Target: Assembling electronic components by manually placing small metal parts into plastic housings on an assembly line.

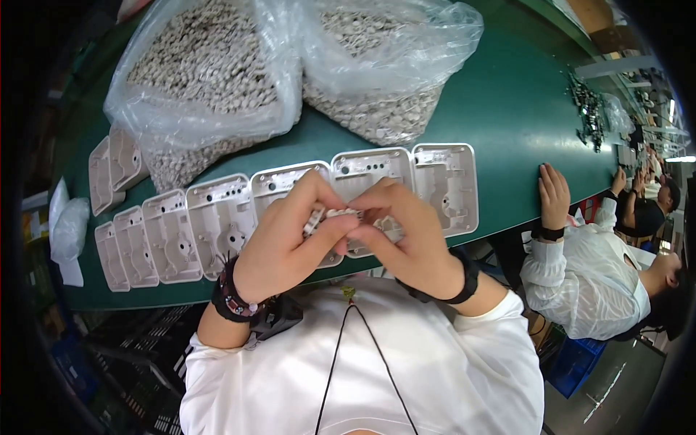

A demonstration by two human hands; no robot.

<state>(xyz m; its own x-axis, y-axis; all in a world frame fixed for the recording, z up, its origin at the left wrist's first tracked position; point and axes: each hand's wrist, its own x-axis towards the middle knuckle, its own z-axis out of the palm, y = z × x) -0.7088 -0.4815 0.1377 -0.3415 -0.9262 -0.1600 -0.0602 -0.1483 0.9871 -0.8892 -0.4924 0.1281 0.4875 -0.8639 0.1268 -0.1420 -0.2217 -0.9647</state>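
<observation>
Both my hands meet in front of my chest, over the row of plastic housings. My left hand [286, 243] is closed around several small off-white plastic pieces [317, 220], which show between its thumb and fingers. The thumb and fingers of my right hand [417, 235] are pinched together close to the left fingertips, at the end of the same cluster. What exactly lies between the right fingertips is hidden. Behind the hands, light grey plastic housings [460, 190] stand side by side with their hollow sides up; the hands cover parts of the middle ones.
Two clear plastic bags [279, 119] full of small off-white pieces lie behind the row on the green table [507, 94]. More housings [104, 177] are at the left. A co-worker's hand [554, 196] rests on the table at right, and dark small parts [589, 109] lie beyond.
</observation>
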